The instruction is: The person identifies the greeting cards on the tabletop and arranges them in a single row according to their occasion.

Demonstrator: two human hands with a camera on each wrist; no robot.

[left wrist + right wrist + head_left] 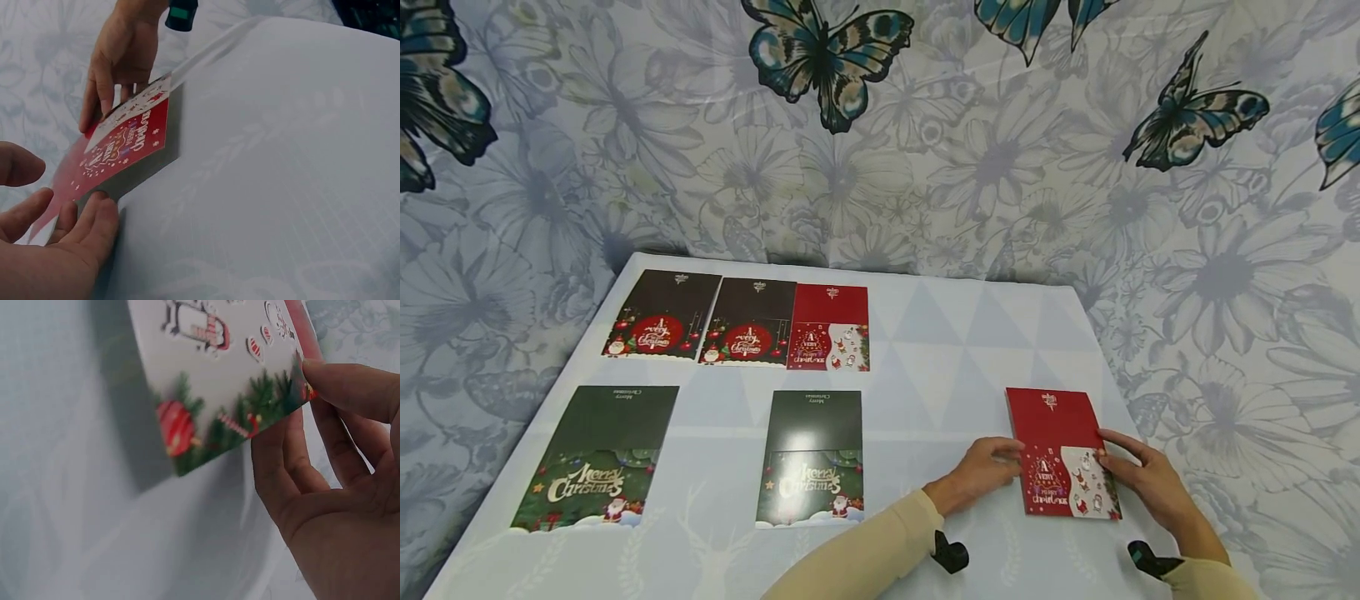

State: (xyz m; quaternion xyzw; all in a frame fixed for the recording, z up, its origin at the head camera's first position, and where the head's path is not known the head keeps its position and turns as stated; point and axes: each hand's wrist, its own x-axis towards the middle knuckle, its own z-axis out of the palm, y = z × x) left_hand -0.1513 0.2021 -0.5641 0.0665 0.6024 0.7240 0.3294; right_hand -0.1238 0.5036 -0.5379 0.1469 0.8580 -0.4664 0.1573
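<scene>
A red Christmas card [1048, 454] is tilted up off the table on the right side. Its lower half has white lettering and a white panel with small figures. My left hand [981, 475] is at its left edge; in the left wrist view, that edge passes between the thumb and the fingers [103, 222]. At the opposite edge, my right hand [1153, 492] pinches the card, thumb on top and fingers beneath, as the right wrist view shows. The card's printed penguin [203, 326] and candy cane [234, 424] appear close up there.
Two dark cards [662, 312] [748, 321] and another red card [829, 325] lie in a row at the back left. Two green cards [598, 458] [811, 458] lie nearer the front of the white patterned table [940, 400]. Butterfly-print cloth [850, 183] hangs behind.
</scene>
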